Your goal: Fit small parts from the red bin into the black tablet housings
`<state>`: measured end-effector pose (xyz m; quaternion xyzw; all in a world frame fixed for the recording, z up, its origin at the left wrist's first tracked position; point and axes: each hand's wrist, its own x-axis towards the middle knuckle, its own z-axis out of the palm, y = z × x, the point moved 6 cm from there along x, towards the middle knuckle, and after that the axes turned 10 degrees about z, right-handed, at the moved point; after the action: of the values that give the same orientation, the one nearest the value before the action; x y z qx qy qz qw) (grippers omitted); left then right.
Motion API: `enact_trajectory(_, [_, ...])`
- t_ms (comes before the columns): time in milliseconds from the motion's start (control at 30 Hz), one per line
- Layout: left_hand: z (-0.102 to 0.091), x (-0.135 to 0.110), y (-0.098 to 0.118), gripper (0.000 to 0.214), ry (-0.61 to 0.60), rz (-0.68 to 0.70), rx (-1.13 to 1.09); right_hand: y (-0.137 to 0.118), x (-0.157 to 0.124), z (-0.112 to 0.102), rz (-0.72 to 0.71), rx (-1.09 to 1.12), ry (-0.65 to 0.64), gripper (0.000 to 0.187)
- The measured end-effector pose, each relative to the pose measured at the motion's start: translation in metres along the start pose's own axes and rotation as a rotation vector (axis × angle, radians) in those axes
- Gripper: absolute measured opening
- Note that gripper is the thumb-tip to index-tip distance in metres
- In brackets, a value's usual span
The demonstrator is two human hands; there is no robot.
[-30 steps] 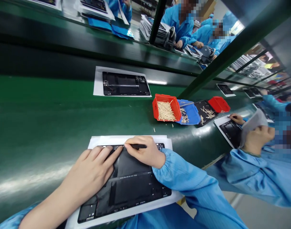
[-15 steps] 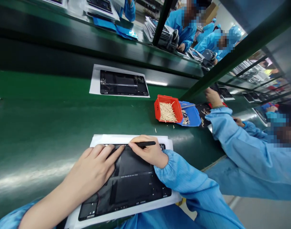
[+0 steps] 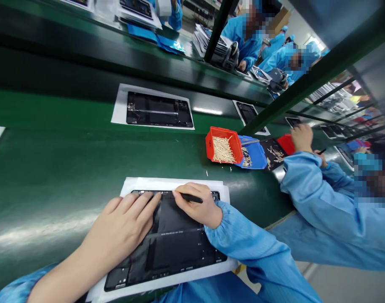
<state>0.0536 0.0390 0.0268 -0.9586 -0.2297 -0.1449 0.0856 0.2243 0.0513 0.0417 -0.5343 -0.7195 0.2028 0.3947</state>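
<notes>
A black tablet back panel (image 3: 176,248) lies on a white sheet (image 3: 167,185) at the near edge of the green belt (image 3: 53,168). My left hand (image 3: 123,229) rests flat on the panel's left part, fingers stretched out toward its top edge. My right hand (image 3: 197,204) is closed on a thin black stick tool (image 3: 190,198), its tip at the panel's top edge beside my left fingertips.
A second panel on a white sheet (image 3: 157,110) lies farther up the belt, a third (image 3: 249,112) to its right. A red bin of small sticks (image 3: 224,146), a blue bin (image 3: 253,153) and a red bin (image 3: 287,143) stand at right. A co-worker's hand (image 3: 301,136) reaches there.
My right hand has tilted the stick tool down onto the panel's top edge. The co-worker's arm has swung over the bins at right. The view has shifted slightly, and a third panel now shows.
</notes>
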Motion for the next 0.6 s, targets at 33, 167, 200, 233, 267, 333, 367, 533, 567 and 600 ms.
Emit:
enact_trajectory(33, [-0.002, 0.000, 0.000, 0.037, 0.023, -0.002, 0.009, 0.001, 0.001, 0.000, 0.008, 0.020, -0.005, 0.017])
enact_trajectory(167, [-0.007, 0.003, 0.000, 0.025, 0.072, -0.006, 0.025, 0.004, 0.004, 0.004, 0.008, 0.087, -0.046, 0.018])
enact_trajectory(200, [-0.008, 0.004, 0.000, 0.024, 0.079, -0.004, 0.026, 0.004, 0.004, 0.004, 0.000, 0.097, -0.053, 0.017])
enact_trajectory(233, [-0.008, 0.005, 0.001, 0.023, 0.084, -0.003, 0.027, 0.003, 0.004, 0.004, -0.010, 0.104, -0.065, 0.017])
enact_trajectory(267, [-0.008, 0.005, 0.001, 0.022, 0.087, -0.003, 0.027, 0.002, 0.004, 0.004, -0.027, 0.107, -0.079, 0.016])
enact_trajectory(333, [-0.008, 0.006, 0.001, 0.021, 0.084, -0.006, 0.023, -0.002, 0.002, 0.004, -0.074, 0.086, -0.119, 0.015])
enact_trajectory(367, [-0.008, 0.006, 0.001, 0.021, 0.082, -0.008, 0.021, -0.004, 0.002, 0.005, -0.098, 0.065, -0.139, 0.014])
enact_trajectory(533, [-0.010, 0.002, -0.004, 0.021, 0.096, -0.039, -0.031, -0.004, 0.003, 0.003, -0.080, 0.098, -0.115, 0.014])
enact_trajectory(567, [-0.009, 0.001, -0.008, 0.024, 0.101, -0.061, -0.065, -0.002, 0.005, 0.002, -0.046, 0.131, -0.091, 0.014])
enact_trajectory(600, [-0.008, 0.000, -0.012, 0.028, 0.105, -0.089, -0.105, 0.000, 0.006, 0.001, -0.011, 0.157, -0.071, 0.014])
